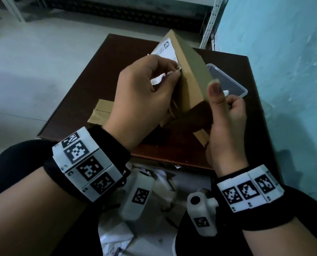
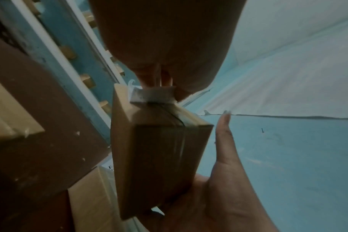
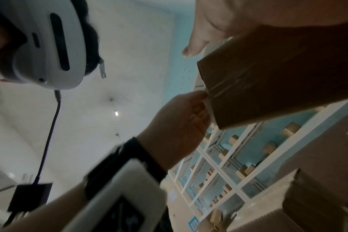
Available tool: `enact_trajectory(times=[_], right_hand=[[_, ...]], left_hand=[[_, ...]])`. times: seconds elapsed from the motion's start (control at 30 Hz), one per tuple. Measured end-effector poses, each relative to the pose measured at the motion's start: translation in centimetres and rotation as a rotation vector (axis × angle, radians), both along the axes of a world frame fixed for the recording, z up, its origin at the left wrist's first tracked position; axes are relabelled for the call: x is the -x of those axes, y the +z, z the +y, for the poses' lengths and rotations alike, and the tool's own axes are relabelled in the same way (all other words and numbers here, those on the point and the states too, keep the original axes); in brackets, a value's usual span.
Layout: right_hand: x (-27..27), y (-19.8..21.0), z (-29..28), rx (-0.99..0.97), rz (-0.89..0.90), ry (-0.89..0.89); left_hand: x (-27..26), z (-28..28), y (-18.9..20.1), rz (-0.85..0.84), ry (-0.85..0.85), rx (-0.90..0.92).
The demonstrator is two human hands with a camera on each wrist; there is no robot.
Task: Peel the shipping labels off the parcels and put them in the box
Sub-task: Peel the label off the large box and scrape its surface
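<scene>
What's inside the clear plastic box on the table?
The clear plastic box shows one small white scrap at its near edge. The held parcel and the right hand cover its near left part.

1. The table (image 1: 228, 148) stands before the person, with a wall (image 1: 287, 61) on its right.
2. The held parcel (image 1: 194, 85) is tilted above the table's middle, between the left hand (image 1: 144, 97) and the right hand (image 1: 226, 119).
3. The shipping label (image 1: 165, 48) sits on the parcel's left face (its near end lifted).
4. A clear box (image 1: 233, 84) lies on the table behind the right hand.
5. A second parcel (image 1: 100, 113) lies on the table, left of the held one.
</scene>
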State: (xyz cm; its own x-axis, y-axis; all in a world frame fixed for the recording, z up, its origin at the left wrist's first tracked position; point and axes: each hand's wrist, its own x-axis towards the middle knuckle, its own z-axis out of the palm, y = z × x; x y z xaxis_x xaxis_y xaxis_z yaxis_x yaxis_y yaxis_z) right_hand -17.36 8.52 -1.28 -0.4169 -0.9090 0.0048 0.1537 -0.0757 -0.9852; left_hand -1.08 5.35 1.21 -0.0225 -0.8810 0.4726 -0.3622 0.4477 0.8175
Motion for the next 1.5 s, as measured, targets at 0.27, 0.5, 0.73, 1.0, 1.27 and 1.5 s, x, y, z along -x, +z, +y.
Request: enact_trajectory(times=[0.27,0.5,0.73,1.0,1.27,1.5], right_hand=[[1.9,0.5,-0.3,-0.255,0.046,0.236],[0.6,0.0,0.5,-0.108,0.157,0.18],[0.3,-0.5,0.3,-0.087,0.017,0.177],[0.2,0.7,0.3,-0.152,-0.101,0.101],[1.0,0.7,0.0,-0.245,-0.05,0.071],[0.5,0.2,0.0,-0.2,0.017,0.03]], left_hand=[[0.4,0.9,0.5,0.198,-0.089,-0.117],[1.1,1.2,0.3,0.066,-0.021,0.005],[0.3,-0.1,-0.1,-0.023,-0.013,0.12],[-0.1,0.0,-0.2,-0.172,-0.046,0.25],[0.2,0.1,0.0,-0.06,-0.082,0.062],[0.4,0.6,-0.3,-0.263,-0.101,0.075]])
